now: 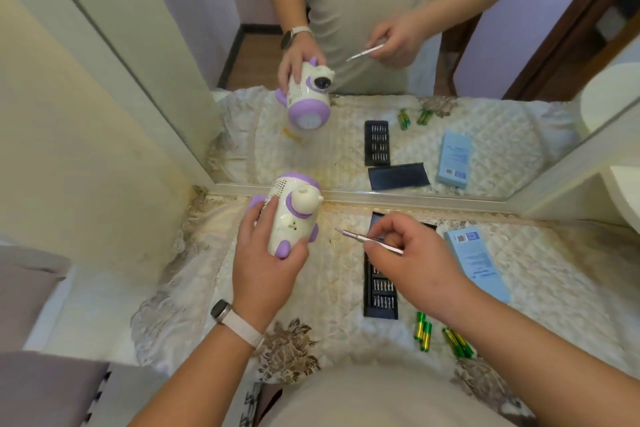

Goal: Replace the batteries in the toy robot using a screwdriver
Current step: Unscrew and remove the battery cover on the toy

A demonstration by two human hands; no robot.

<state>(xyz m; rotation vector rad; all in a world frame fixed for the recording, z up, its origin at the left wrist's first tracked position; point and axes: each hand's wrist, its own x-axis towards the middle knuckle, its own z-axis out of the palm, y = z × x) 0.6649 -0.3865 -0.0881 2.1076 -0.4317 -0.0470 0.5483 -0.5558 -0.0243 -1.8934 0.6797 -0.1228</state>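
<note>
Mirror-backed desk with quilted floral cover: battery replacement at an early stage.

At centre frame the left hand (266,253) has its grip clamped around the toy robot (292,215), lifted off the desk (242,288) and tilted, while the right hand (412,253) pinches the screwdriver (367,238) with its tip just beside the toy, not touching. No open battery compartment or loose cover is visible, so unscrewing appears not yet started. Green batteries (424,329) lie at lower right, near the open bit case (379,291); a blue box (478,260) rests at right. Remaining, by judgement: locate the cover screw, remove it, swap cells, refasten.
</note>
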